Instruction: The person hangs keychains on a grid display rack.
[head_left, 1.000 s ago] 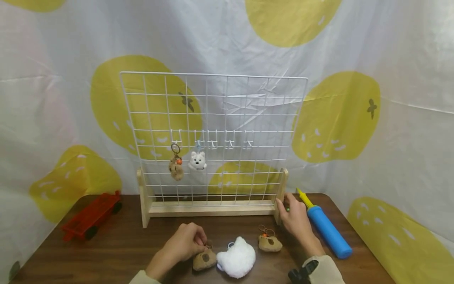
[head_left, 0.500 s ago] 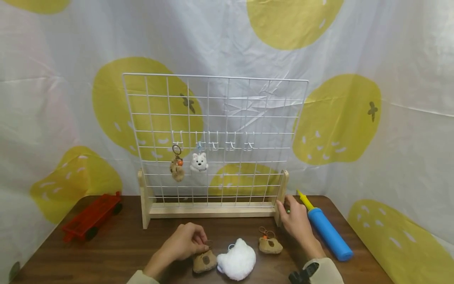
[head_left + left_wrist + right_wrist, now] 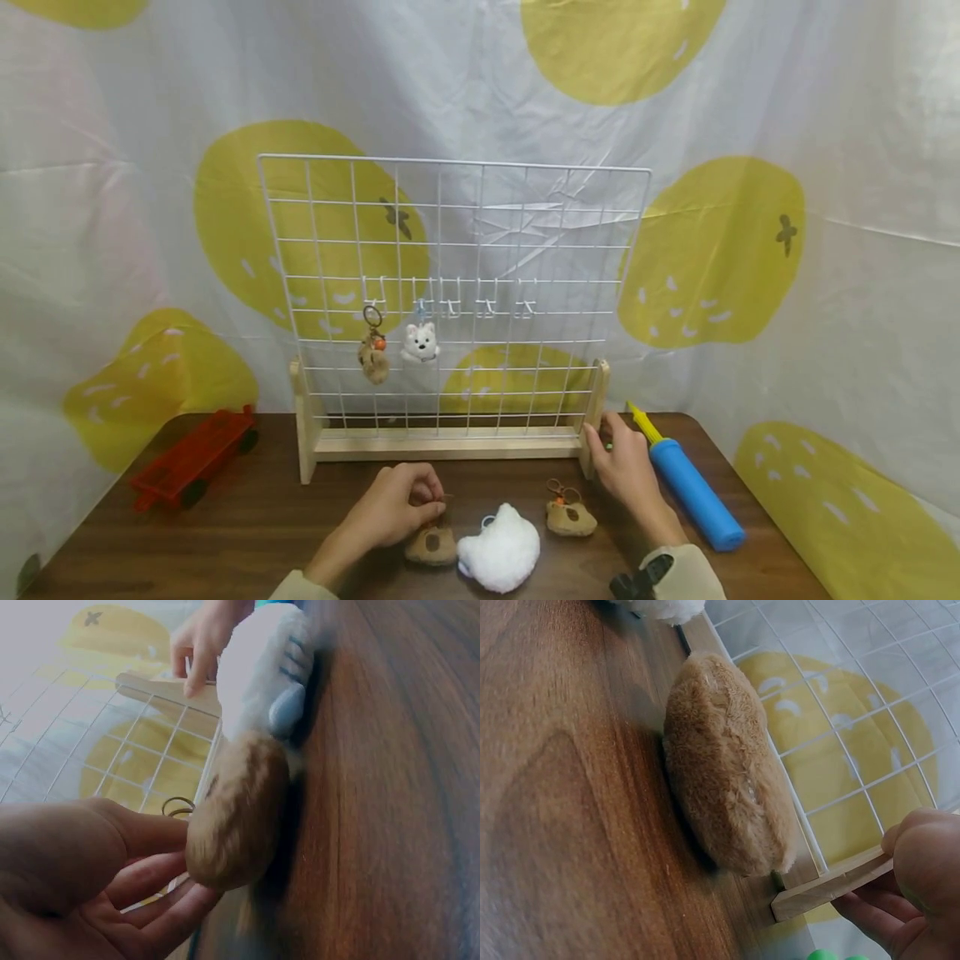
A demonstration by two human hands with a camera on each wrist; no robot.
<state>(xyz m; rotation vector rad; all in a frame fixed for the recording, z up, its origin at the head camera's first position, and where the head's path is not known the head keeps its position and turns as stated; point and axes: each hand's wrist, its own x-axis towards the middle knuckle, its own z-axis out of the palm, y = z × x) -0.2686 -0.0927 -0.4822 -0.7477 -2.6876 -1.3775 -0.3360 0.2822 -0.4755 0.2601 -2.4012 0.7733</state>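
My left hand pinches the top of a brown plush keychain, by its ring end, low over the wooden table. In the left wrist view the thin metal ring shows just above my thumb. Beside that keychain lies a fluffy white plush. My right hand grips the right wooden upright of a white wire grid rack. Close to it on the table rests a second brown plush keychain with rings and an orange bead.
Several white hooks sit in a row on the grid. A brown keychain and a small white dog plush hang at left. A red toy trailer stands far left, a blue pump right.
My left hand has risen slightly, and the brown keychain under it has tipped a little upright. My right hand stays on the rack's upright.
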